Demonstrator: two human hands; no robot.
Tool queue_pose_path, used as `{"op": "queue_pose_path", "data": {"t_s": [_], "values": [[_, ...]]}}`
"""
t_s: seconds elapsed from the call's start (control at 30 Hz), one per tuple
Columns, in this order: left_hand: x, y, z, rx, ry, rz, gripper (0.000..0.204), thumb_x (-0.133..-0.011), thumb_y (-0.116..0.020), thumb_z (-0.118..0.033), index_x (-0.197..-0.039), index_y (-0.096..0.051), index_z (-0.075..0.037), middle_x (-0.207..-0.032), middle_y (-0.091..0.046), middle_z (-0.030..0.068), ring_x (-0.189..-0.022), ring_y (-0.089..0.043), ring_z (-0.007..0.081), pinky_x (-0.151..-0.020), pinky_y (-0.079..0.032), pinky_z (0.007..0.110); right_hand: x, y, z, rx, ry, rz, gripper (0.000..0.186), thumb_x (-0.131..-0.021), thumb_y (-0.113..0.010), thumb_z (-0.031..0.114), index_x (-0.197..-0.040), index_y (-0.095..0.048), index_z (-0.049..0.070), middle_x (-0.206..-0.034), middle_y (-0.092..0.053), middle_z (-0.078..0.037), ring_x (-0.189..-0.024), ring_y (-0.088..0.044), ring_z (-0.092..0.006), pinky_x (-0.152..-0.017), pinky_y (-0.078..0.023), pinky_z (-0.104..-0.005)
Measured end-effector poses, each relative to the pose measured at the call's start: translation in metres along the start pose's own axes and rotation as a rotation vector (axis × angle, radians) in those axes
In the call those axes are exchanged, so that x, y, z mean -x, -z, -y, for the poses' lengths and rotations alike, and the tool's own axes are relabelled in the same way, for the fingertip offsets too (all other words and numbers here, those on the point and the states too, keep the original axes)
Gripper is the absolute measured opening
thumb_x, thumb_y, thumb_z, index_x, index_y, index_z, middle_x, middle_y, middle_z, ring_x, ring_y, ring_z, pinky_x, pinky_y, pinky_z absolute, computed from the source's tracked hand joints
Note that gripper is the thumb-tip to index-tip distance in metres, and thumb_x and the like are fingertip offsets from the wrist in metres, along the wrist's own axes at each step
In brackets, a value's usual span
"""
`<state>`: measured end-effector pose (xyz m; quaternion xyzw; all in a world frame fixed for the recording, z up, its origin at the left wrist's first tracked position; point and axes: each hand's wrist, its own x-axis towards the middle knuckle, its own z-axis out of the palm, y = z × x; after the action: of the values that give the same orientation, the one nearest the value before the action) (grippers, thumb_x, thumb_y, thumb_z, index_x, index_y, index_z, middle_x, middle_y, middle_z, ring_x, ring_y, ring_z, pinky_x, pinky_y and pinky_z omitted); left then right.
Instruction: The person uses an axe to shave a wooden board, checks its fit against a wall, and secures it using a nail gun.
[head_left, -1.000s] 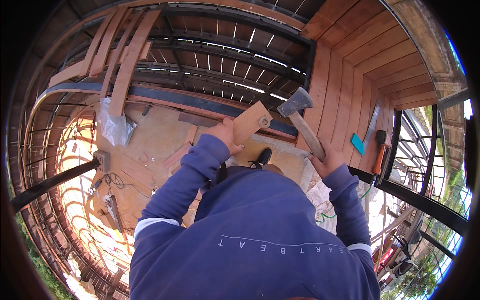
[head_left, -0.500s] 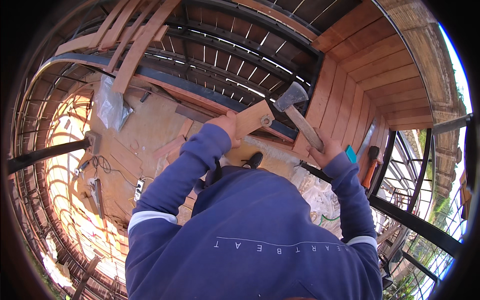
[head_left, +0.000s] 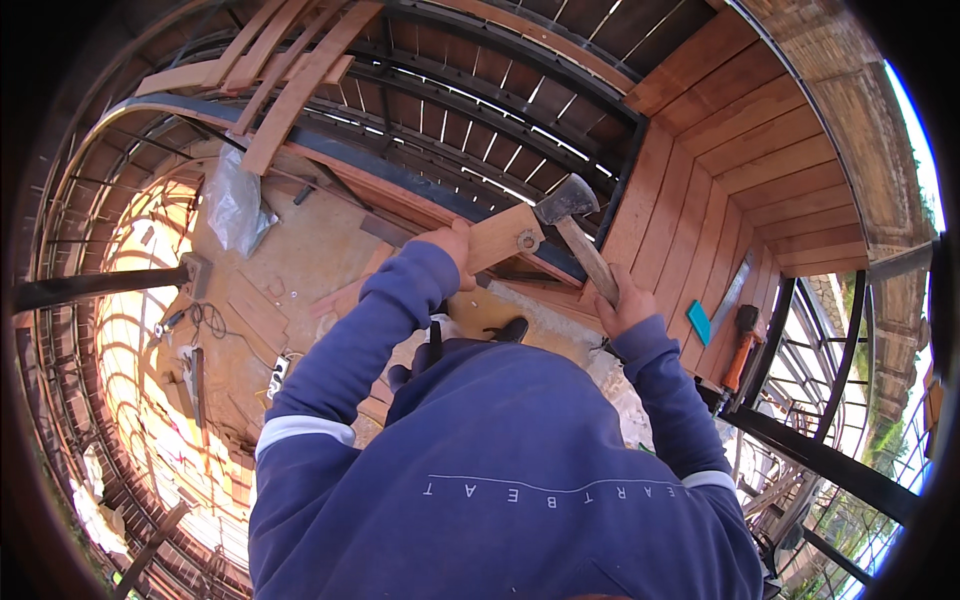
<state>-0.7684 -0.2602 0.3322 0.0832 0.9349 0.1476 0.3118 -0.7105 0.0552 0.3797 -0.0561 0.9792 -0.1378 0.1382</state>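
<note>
My left hand (head_left: 453,250) is closed round the near end of a short wooden board (head_left: 497,238). Near the board's far end there is a small round ring (head_left: 527,240); I cannot tell whether it is fixed to the board or lies on it. A hatchet (head_left: 570,200) with a dark, worn head and a wooden handle is in my right hand (head_left: 627,303), fingers wrapped low on the handle. Its head is at the board's far right end, seemingly touching it. My left thumb and part of the grip are hidden behind the wrist and sleeve.
Slatted wooden planking (head_left: 690,200) rises on the right, with a teal block (head_left: 699,323) and an orange-handled tool (head_left: 742,350) on it. Loose planks (head_left: 300,105) lie across a curved metal frame at upper left, above a clear plastic bag (head_left: 233,205). A dark beam (head_left: 100,290) juts in at left.
The hatchet has come left and down toward the board, so its head now meets the board's end. My right hand has moved left with it. The whole view has shifted slightly.
</note>
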Motion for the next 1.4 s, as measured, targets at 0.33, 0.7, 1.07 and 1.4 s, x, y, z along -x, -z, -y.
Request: {"op": "queue_pose_path", "data": {"t_s": [0.33, 0.7, 1.07, 1.4], "values": [[0.002, 0.002, 0.0, 0.02, -0.015, -0.001, 0.073, -0.065, -0.083, -0.035, -0.115, -0.046, 0.003, -0.102, -0.067, 0.0248, -0.097, -0.067, 0.0387, -0.084, -0.054, 0.042, 0.001, -0.013, 0.008, 0.082, -0.014, -0.038, 0.037, -0.088, -0.064, 0.028, -0.119, -0.05, 0.013, -0.076, -0.066, -0.022, -0.07, -0.065, -0.0436, -0.062, -0.051, -0.0529], [0.005, 0.012, -0.006, -0.001, 0.021, 0.051, 0.078, -0.065, -0.082, -0.033, -0.121, -0.045, 0.006, -0.105, -0.067, 0.0246, -0.099, -0.067, 0.0378, -0.085, -0.054, 0.041, -0.005, -0.006, 0.001, 0.106, 0.123, -0.076, 0.035, -0.087, -0.063, 0.025, -0.117, -0.051, 0.011, -0.08, -0.067, -0.021, -0.072, -0.066, -0.0416, -0.064, -0.052, -0.0514], [0.006, 0.015, -0.01, -0.013, 0.047, 0.064, 0.079, -0.064, -0.083, -0.029, -0.122, -0.044, 0.007, -0.105, -0.067, 0.0254, -0.099, -0.067, 0.0371, -0.085, -0.055, 0.041, -0.009, 0.004, 0.002, 0.139, 0.122, -0.026, 0.028, -0.088, -0.062, 0.021, -0.111, -0.051, 0.01, -0.089, -0.066, -0.018, -0.077, -0.065, -0.0407, -0.065, -0.052, -0.0504], [0.003, 0.016, -0.009, -0.026, 0.047, 0.078, 0.079, -0.064, -0.083, -0.031, -0.122, -0.044, 0.008, -0.106, -0.067, 0.0258, -0.1, -0.066, 0.0376, -0.087, -0.054, 0.041, -0.01, -0.001, -0.002, 0.201, 0.126, 0.017, 0.023, -0.09, -0.056, 0.019, -0.111, -0.05, 0.012, -0.089, -0.067, -0.017, -0.073, -0.066, -0.0404, -0.063, -0.051, -0.0514]]}}
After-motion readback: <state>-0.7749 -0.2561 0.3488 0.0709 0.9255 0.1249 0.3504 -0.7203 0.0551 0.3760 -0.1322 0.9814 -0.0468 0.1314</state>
